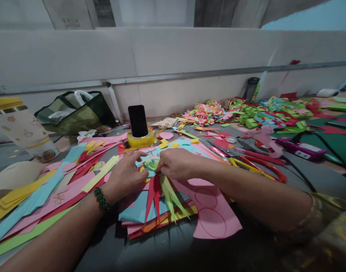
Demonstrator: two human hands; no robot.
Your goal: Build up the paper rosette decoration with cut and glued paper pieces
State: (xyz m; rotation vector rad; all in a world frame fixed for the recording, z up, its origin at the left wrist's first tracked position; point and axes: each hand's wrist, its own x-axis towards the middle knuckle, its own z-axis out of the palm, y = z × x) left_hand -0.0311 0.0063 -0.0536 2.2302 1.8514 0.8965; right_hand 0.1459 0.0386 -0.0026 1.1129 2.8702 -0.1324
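In the middle of the table lies a paper flower (152, 165) of green, blue and yellow pieces. Red paper tails (153, 198) and light green paper tails (169, 194) hang from it toward me. My right hand (177, 163) is closed, its fingertips pinching the flower's right side. At the left edge of the flower rests my left hand (129, 174), index finger and thumb apart. Beneath both hands is a stack of coloured paper (137, 207). A pink sheet (215, 211) with drawn circles sticks out on the right.
Long paper strips (54, 189) cover the left side. A phone (138, 121) stands in a yellow tape roll (140, 139). Red-handled scissors (271, 168), a pink glue gun (265, 138) and a purple power strip (301, 148) lie right. Finished paper pieces (204, 113) are heaped behind.
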